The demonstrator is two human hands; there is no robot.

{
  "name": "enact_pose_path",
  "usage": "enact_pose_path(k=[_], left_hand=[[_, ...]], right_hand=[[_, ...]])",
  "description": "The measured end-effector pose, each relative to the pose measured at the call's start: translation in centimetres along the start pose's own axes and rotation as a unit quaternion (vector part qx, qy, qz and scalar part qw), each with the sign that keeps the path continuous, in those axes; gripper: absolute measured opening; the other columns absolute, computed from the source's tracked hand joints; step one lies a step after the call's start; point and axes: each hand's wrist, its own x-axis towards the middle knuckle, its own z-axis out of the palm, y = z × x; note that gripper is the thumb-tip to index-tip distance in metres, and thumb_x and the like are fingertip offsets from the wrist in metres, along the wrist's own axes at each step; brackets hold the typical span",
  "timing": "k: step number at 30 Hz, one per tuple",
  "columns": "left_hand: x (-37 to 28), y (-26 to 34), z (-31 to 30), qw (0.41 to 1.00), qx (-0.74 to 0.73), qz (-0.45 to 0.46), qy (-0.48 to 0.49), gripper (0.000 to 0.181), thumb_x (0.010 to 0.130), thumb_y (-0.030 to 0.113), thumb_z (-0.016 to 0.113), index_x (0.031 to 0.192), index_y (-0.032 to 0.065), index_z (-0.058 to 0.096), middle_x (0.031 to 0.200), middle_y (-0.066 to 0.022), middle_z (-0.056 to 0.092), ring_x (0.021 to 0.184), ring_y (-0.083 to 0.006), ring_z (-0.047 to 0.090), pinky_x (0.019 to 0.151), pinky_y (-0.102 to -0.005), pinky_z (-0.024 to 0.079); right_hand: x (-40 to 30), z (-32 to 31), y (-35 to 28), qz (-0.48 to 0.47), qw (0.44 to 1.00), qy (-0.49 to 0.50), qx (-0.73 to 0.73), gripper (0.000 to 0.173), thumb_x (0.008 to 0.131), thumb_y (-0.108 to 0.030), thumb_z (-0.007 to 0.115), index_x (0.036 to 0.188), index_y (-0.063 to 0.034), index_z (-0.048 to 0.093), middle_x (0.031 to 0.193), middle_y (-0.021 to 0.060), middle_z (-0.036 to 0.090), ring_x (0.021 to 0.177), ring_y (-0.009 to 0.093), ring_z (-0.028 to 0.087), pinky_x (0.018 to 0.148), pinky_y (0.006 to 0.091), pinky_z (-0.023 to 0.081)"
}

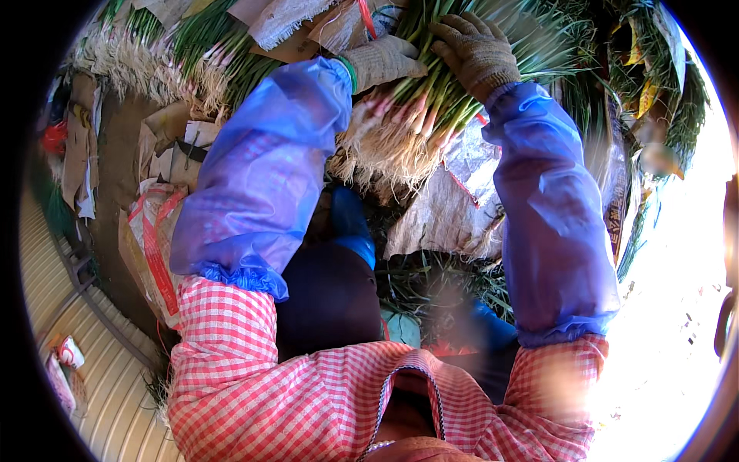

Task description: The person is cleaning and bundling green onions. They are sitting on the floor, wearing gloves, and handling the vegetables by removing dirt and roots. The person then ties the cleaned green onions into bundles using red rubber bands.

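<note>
A thick bunch of green garlic (427, 110) lies before me, its pinkish-white bulbs and pale stringy roots towards me and its green leaves away. My left hand (388, 62), in a dirty knit glove with a green cuff band, lies against the bunch's left side, thumb and fingers apart. Across the top of the stalks rests my right hand (478, 53), also gloved, with its fingers partly spread. Neither hand is visibly closed around the stalks. The leaves beyond my right hand look blurred. Blue plastic sleeves cover both forearms.
More rooted garlic bunches (196, 69) lie in a row at the upper left. A woven plastic sack (444, 216) sits below the bunch. Loose leaves (427, 277) litter the ground between my blue boots (352, 219). Corrugated sheeting (127, 398) is at the lower left; strong light fills the right.
</note>
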Motion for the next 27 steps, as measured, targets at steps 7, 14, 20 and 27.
enact_pose_path(k=[7,14,20,27], left_hand=[[-3.9,1.5,1.3,0.981,0.105,-0.056,0.152,0.038,0.078,0.039,0.066,0.097,0.0069,0.063,0.088,-0.0108,0.066,0.082,-0.0229,0.064,0.074,-0.0351,0.050],[-5.6,2.8,0.4,0.983,0.144,-0.107,0.043,0.033,0.079,0.038,0.063,0.093,0.0077,0.063,0.084,-0.0129,0.065,0.080,-0.0277,0.063,0.073,-0.0379,0.048],[-6.3,1.1,2.2,0.955,0.280,-0.061,0.082,0.032,0.078,0.037,0.062,0.091,0.0072,0.063,0.084,-0.0142,0.064,0.081,-0.0318,0.062,0.073,-0.0403,0.048],[-9.0,3.7,0.3,0.965,0.192,-0.109,0.141,0.035,0.078,0.037,0.064,0.097,0.0078,0.063,0.084,-0.0103,0.066,0.079,-0.0248,0.063,0.072,-0.0360,0.049]], right_hand=[[1.7,0.5,-2.7,0.083,0.995,-0.041,-0.030,0.041,0.088,-0.040,0.047,0.123,-0.0188,0.052,0.129,0.0024,0.049,0.125,0.024,0.038,0.104,0.0447,0.025],[0.0,2.5,-0.2,0.057,0.997,0.030,0.038,0.046,0.090,-0.043,0.044,0.129,-0.0190,0.046,0.133,0.0052,0.045,0.128,0.026,0.034,0.107,0.0441,0.021],[0.3,1.8,-0.7,0.093,0.994,-0.025,0.041,0.051,0.088,-0.047,0.046,0.131,-0.0202,0.043,0.138,0.0048,0.040,0.131,0.027,0.031,0.108,0.0465,0.019],[-5.3,-8.0,-6.5,0.075,0.993,0.069,0.067,0.046,0.083,-0.033,0.059,0.123,-0.0125,0.049,0.125,0.0110,0.050,0.120,0.032,0.043,0.101,0.0468,0.031]])
